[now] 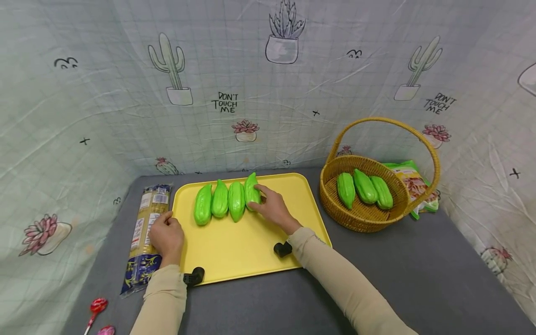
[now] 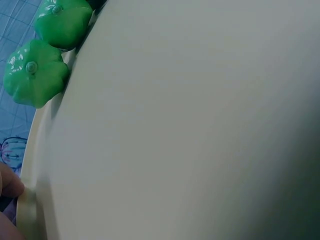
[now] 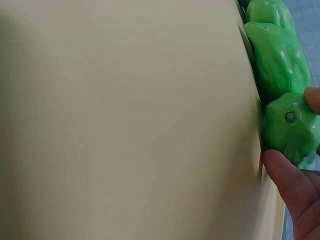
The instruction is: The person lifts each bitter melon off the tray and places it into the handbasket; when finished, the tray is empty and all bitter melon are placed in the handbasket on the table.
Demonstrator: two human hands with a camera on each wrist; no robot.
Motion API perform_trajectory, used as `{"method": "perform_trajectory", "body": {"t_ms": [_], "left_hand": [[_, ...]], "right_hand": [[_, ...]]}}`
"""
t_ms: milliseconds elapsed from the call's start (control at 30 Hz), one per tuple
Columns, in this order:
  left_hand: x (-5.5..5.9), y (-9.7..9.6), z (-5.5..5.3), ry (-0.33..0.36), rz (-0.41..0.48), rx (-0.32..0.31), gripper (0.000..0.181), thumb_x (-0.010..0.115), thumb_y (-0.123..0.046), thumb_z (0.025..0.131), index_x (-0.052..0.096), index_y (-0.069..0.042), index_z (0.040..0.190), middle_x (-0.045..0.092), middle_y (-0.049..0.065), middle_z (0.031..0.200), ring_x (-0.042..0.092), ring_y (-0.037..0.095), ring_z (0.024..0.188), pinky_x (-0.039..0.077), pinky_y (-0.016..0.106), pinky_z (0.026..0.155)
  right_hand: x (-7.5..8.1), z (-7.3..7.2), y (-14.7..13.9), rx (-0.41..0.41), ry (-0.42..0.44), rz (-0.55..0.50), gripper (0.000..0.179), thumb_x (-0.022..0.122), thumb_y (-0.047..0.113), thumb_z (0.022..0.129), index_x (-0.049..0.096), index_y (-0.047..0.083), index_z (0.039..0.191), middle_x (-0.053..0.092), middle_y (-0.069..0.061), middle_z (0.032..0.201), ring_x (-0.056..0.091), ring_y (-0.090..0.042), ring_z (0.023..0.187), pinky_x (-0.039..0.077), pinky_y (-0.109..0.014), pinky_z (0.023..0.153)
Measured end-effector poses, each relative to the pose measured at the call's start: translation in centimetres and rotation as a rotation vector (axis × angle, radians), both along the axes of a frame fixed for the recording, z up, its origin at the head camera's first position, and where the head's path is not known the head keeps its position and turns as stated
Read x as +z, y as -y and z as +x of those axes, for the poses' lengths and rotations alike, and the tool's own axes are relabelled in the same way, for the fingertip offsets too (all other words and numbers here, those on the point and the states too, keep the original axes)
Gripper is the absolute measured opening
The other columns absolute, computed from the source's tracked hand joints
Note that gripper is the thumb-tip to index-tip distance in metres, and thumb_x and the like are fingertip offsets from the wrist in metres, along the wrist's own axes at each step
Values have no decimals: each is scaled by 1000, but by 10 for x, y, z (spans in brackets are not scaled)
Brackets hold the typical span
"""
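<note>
Side by side near the back of a yellow tray (image 1: 234, 251) lie several glossy green ridged gourds (image 1: 203, 205). My right hand (image 1: 274, 208) pinches the rightmost gourd (image 1: 251, 191) between thumb and fingers, its tapered tip pointing to the back. In the right wrist view the thumb and a finger are on either side of that gourd's (image 3: 287, 127) stem end. Just outside the tray's left rim, my left hand (image 1: 168, 236) rests with loosely curled fingers and nothing in it. Its fingertips are close to the rim in the left wrist view.
A wicker basket (image 1: 364, 223) with a tall handle holds 3 more gourds at the right. Behind it lies a green-edged packet (image 1: 418, 186). Left of the tray are packs of noodles (image 1: 144, 232), partly behind the left hand. A red lollipop (image 1: 98, 305) lies near the front left.
</note>
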State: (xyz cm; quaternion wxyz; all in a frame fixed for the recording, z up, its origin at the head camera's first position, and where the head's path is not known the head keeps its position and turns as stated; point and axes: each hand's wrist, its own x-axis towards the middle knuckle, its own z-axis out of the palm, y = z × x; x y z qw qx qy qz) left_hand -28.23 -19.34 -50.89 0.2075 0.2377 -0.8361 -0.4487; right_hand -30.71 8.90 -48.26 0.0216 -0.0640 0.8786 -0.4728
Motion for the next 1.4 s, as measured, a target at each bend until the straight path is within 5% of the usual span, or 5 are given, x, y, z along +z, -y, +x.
{"method": "perform_trajectory", "body": {"t_ms": [1400], "left_hand": [[-1, 0, 1, -9, -9, 5, 34, 46, -6, 100, 71, 5, 121, 69, 28, 125, 62, 48, 116, 47, 60, 103]], "right_hand": [[26, 17, -19, -16, -83, -113, 67, 70, 21, 96, 41, 10, 156, 42, -18, 160, 52, -36, 140, 56, -39, 102]]}}
